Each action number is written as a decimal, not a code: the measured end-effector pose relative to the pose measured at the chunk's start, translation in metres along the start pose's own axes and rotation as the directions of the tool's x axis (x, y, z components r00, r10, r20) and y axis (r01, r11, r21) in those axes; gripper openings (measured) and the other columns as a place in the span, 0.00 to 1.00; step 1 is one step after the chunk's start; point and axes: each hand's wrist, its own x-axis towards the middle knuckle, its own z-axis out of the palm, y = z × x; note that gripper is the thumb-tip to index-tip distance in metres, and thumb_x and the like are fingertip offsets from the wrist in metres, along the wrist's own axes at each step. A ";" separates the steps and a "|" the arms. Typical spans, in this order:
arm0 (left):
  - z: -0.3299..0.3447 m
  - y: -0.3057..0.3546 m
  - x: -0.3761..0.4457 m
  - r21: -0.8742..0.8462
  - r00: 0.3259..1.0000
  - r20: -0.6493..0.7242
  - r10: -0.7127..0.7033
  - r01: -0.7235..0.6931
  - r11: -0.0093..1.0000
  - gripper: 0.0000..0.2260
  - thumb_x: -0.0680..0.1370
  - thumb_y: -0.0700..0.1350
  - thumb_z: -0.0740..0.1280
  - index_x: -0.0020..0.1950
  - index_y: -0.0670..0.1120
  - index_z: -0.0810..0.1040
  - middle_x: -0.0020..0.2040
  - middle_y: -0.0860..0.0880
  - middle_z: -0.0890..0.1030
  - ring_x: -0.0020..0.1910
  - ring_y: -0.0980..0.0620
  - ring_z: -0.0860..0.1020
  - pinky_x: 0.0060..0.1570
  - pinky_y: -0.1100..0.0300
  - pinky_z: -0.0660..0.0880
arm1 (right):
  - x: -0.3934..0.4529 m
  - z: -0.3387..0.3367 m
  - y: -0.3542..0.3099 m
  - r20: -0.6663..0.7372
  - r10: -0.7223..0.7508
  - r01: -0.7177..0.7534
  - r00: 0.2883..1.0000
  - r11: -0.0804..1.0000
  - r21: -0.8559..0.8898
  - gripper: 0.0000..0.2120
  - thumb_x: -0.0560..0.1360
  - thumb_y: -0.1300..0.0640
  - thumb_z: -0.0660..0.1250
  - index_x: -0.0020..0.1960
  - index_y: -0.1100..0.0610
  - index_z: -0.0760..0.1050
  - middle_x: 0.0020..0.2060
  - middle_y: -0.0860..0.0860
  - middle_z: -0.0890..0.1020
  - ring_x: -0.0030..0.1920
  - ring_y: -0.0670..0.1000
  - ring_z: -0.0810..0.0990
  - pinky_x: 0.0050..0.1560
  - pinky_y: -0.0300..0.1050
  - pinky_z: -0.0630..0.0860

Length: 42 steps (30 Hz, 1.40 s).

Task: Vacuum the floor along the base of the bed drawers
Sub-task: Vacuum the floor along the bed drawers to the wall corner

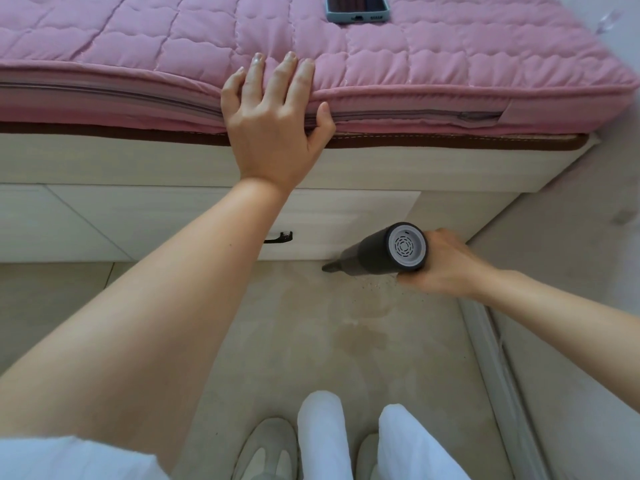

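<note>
My right hand (pixel 440 263) grips a dark grey handheld vacuum (pixel 381 252) with a pale vented end cap facing me. Its narrow nozzle (pixel 330 266) touches the beige floor (pixel 311 323) right at the bottom edge of the white bed drawer (pixel 329 216), which has a black handle (pixel 278 237). My left hand (pixel 273 123) rests flat on the edge of the pink quilted mattress (pixel 415 64), fingers spread on top and thumb against the side. Small dark specks lie on the floor under the vacuum body.
A phone (pixel 356 8) in a blue-grey case lies on the mattress at the top. A second drawer front (pixel 41 223) is at the left. A sliding-door track (pixel 495 358) runs along the right. My feet in pale shoes (pixel 266 448) stand at the bottom.
</note>
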 end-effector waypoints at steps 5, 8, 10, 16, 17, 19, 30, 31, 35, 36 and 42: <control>0.001 -0.003 -0.001 0.006 1.000 0.003 0.005 -0.005 1.000 0.18 0.79 0.54 0.61 0.62 0.48 0.83 0.60 0.49 0.83 0.61 0.41 0.80 0.63 0.46 0.72 | -0.004 -0.004 -0.003 0.023 -0.013 0.013 1.000 1.000 -0.007 0.11 0.63 0.54 0.72 0.37 0.47 0.69 0.34 0.49 0.79 0.38 0.55 0.79 0.37 0.47 0.74; 0.000 -0.002 -0.001 0.006 1.000 0.006 0.001 -0.001 1.000 0.18 0.79 0.54 0.62 0.62 0.49 0.83 0.61 0.49 0.83 0.62 0.41 0.80 0.63 0.45 0.72 | -0.012 -0.006 0.003 0.044 0.014 -0.015 0.999 1.000 0.004 0.10 0.61 0.53 0.71 0.39 0.51 0.72 0.33 0.48 0.80 0.38 0.53 0.80 0.38 0.52 0.78; 0.000 -0.001 0.000 0.002 1.000 0.004 -0.003 0.003 1.000 0.18 0.78 0.54 0.62 0.62 0.49 0.83 0.61 0.49 0.83 0.62 0.41 0.80 0.63 0.45 0.73 | -0.015 -0.006 0.008 0.057 0.020 -0.020 0.998 1.000 -0.001 0.12 0.58 0.49 0.68 0.38 0.51 0.72 0.31 0.48 0.79 0.36 0.52 0.79 0.36 0.54 0.79; 0.001 -0.003 0.002 0.000 1.000 0.009 -0.011 0.011 1.000 0.18 0.78 0.54 0.62 0.62 0.48 0.83 0.61 0.49 0.83 0.62 0.40 0.80 0.63 0.44 0.73 | -0.016 -0.005 0.005 0.026 0.016 -0.017 1.000 1.000 0.025 0.10 0.61 0.53 0.70 0.35 0.49 0.69 0.29 0.46 0.76 0.34 0.52 0.76 0.36 0.50 0.75; 0.001 -0.002 0.002 0.003 1.000 0.009 -0.009 0.009 1.000 0.18 0.78 0.54 0.62 0.62 0.48 0.83 0.61 0.49 0.83 0.62 0.40 0.80 0.63 0.44 0.73 | -0.014 -0.004 0.003 0.014 0.018 -0.018 1.000 0.999 0.030 0.11 0.62 0.54 0.70 0.33 0.49 0.67 0.28 0.47 0.75 0.34 0.52 0.75 0.35 0.49 0.74; 0.000 -0.001 0.000 0.008 1.000 0.002 0.002 -0.002 1.000 0.18 0.78 0.54 0.61 0.62 0.48 0.83 0.60 0.49 0.83 0.61 0.41 0.80 0.63 0.44 0.73 | -0.008 -0.001 -0.001 -0.005 0.017 -0.017 1.000 1.000 0.026 0.12 0.63 0.56 0.70 0.32 0.50 0.66 0.28 0.49 0.75 0.34 0.56 0.74 0.33 0.48 0.71; 0.001 -0.001 -0.001 0.003 1.000 -0.003 0.011 -0.011 1.000 0.18 0.79 0.54 0.61 0.62 0.48 0.83 0.61 0.49 0.83 0.62 0.41 0.80 0.63 0.44 0.73 | -0.004 0.003 -0.008 0.034 -0.019 0.018 0.999 1.000 0.019 0.09 0.63 0.53 0.71 0.41 0.49 0.73 0.36 0.50 0.81 0.40 0.55 0.80 0.41 0.51 0.78; 0.001 -0.002 -0.001 0.001 1.000 -0.001 0.009 -0.009 1.000 0.18 0.79 0.54 0.61 0.62 0.48 0.83 0.61 0.49 0.83 0.62 0.41 0.80 0.63 0.44 0.73 | -0.007 0.003 -0.007 0.036 -0.022 0.021 0.999 0.999 0.024 0.10 0.62 0.53 0.72 0.41 0.49 0.74 0.36 0.50 0.81 0.40 0.54 0.80 0.41 0.51 0.78; 0.001 -0.001 -0.001 0.002 1.000 0.001 0.004 -0.004 1.000 0.18 0.79 0.54 0.61 0.62 0.48 0.82 0.61 0.50 0.83 0.62 0.41 0.80 0.63 0.45 0.73 | -0.017 -0.002 -0.001 0.057 -0.027 0.026 0.998 0.999 0.022 0.10 0.61 0.54 0.71 0.40 0.53 0.74 0.32 0.48 0.80 0.38 0.52 0.80 0.39 0.50 0.78; 0.001 -0.001 -0.001 0.002 1.000 0.001 0.006 -0.006 1.000 0.18 0.79 0.54 0.60 0.62 0.48 0.82 0.61 0.50 0.83 0.62 0.41 0.80 0.63 0.45 0.73 | -0.018 -0.002 0.000 0.052 -0.024 0.022 0.998 0.999 0.027 0.09 0.61 0.54 0.71 0.38 0.52 0.74 0.30 0.47 0.79 0.37 0.51 0.79 0.38 0.50 0.78; 0.001 -0.001 -0.001 0.002 1.000 0.001 0.004 -0.004 1.000 0.18 0.79 0.54 0.61 0.62 0.48 0.82 0.61 0.49 0.83 0.62 0.41 0.80 0.63 0.45 0.72 | -0.015 -0.003 0.010 -0.031 0.045 -0.045 0.998 0.999 0.003 0.09 0.60 0.50 0.69 0.32 0.46 0.68 0.27 0.46 0.74 0.34 0.54 0.75 0.36 0.52 0.77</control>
